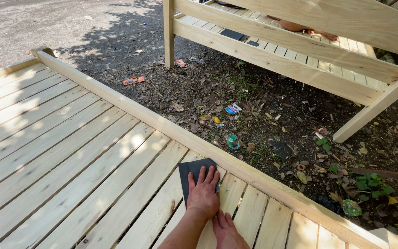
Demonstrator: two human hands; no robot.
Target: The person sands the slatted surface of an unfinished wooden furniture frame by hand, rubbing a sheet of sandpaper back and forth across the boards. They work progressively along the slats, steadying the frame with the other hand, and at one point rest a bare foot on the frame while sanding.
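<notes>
A dark grey sheet of sandpaper lies on the pale wooden slats of a large bed-like frame, close to its long side rail. My left hand presses flat on the sheet, fingers stretched toward the rail. Just below it, my right hand rests on a slat against the left wrist and holds nothing. Part of the sandpaper is hidden under my left palm.
A second pale wooden frame stands beyond the rail at the upper right, on legs over bare soil. The ground between them is strewn with dead leaves, wrappers, an orange scrap and small weeds. Gravel lies at the upper left.
</notes>
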